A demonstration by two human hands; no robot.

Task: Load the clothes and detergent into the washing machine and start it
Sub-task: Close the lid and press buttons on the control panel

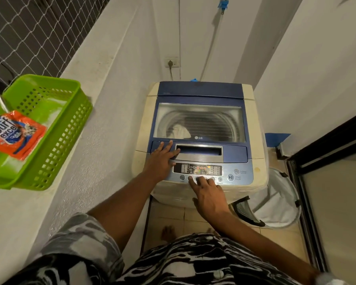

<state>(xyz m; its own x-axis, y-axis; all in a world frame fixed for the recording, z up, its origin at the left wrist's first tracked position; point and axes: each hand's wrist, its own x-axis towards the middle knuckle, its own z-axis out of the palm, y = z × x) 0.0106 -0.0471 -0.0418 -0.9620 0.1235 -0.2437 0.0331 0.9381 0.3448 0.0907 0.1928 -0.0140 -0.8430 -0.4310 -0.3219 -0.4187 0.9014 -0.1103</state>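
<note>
A cream and blue top-loading washing machine (253, 128) stands ahead with its glass lid (199, 122) shut. White cloth (180, 131) shows in the drum through the glass. My left hand (161, 159) lies flat, fingers spread, on the lid's front left beside the handle recess. My right hand (209, 192) rests at the control panel (197, 170), its index finger on a round button in the lower row. The panel display is lit. An orange detergent packet (12, 134) lies in a green basket (56, 145) on the left ledge.
A white laundry bag (275, 200) sits on the tiled floor right of the machine. A dark door frame (308, 194) runs along the right. A plugged wall socket (171, 62) and hose are behind the machine. Netting covers the left opening.
</note>
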